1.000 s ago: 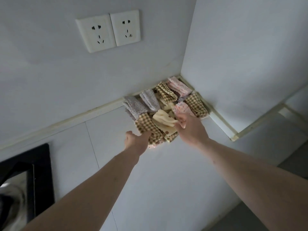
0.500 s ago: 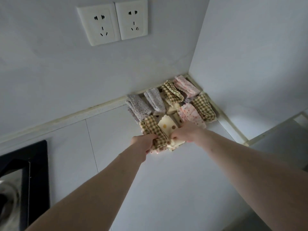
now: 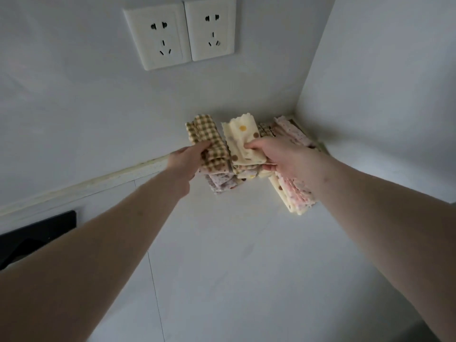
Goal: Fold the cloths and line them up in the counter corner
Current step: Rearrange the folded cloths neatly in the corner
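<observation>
Several small folded cloths are gathered near the corner of the white counter. My left hand grips a brown checked cloth, thumb on top, with more folded cloths stacked beneath it. My right hand pinches a cream cloth with coloured dots, also on top of a stack. Both stacks are lifted and tilted up. A pink speckled cloth lies in the corner behind my right hand. Under my right wrist a cream and pink cloth lies on the counter.
Two white wall sockets sit on the back wall above the cloths. A side wall closes the corner on the right. A black hob edge shows at the left. A cream sealing strip runs along the counter's back.
Both hands closed on the front cloths and lifted them off the counter as stacks. The view has moved closer to the corner.
</observation>
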`<state>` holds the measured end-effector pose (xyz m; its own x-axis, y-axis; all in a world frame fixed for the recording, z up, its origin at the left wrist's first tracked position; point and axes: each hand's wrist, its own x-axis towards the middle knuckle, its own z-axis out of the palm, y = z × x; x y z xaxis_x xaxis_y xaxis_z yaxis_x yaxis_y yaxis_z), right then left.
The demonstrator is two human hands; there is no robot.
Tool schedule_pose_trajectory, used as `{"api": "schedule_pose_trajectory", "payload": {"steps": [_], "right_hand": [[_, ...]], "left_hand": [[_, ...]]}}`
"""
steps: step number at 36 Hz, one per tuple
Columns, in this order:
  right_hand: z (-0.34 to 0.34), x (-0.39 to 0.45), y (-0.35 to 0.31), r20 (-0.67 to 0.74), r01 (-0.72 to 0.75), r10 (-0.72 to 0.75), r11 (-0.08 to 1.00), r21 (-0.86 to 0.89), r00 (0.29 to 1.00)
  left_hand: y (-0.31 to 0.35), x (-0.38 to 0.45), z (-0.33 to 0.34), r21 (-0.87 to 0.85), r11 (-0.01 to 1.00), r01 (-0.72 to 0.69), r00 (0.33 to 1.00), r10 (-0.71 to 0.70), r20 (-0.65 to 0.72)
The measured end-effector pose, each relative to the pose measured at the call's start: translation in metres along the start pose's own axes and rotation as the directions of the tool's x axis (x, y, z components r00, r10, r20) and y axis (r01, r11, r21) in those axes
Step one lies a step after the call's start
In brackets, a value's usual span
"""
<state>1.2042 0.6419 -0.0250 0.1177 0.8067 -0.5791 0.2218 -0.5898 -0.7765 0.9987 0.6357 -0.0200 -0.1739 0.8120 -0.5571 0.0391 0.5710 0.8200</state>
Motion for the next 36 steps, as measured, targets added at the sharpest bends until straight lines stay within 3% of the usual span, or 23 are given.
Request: {"api": "schedule_pose_trajectory", "payload": {"steps": [8,18,28,30,32,34,36], "right_hand": [[0.022,0.027,0.007,-0.133,0.055,-0.082,0.979,-0.196,0.988],[0.010,0.021,0.005,-0.219,0.092,-0.142,0.970,-0.225,0.965],[-0.010,-0.003,0.018,-0.292,0.189,-0.261,0.949,-0.254,0.920],[-0.016,-0.011,0.020,-0.315,0.220,-0.295,0.942,-0.253,0.902],[-0.023,-0.019,0.024,-0.368,0.271,-0.355,0.927,-0.260,0.860],[-0.034,-0.026,0.034,-0.439,0.297,-0.391,0.916,-0.269,0.809],[-0.048,-0.032,0.045,-0.500,0.300,-0.405,0.912,-0.280,0.765]], "left_hand": [[-0.022,0.027,0.017,-0.100,0.976,0.194,0.980,-0.188,0.067],[-0.014,0.022,0.025,-0.022,0.984,0.176,0.976,-0.172,0.132],[-0.010,0.009,0.018,0.049,0.997,0.067,0.997,-0.065,-0.040],[-0.008,0.003,0.016,0.076,0.997,0.008,0.996,-0.001,-0.086],[-0.009,-0.003,0.016,0.221,0.966,-0.136,0.964,0.180,-0.195],[-0.011,-0.016,0.019,0.385,0.837,-0.388,0.851,0.486,-0.198],[-0.012,-0.036,0.028,0.456,0.675,-0.580,0.739,0.671,-0.052]]}}
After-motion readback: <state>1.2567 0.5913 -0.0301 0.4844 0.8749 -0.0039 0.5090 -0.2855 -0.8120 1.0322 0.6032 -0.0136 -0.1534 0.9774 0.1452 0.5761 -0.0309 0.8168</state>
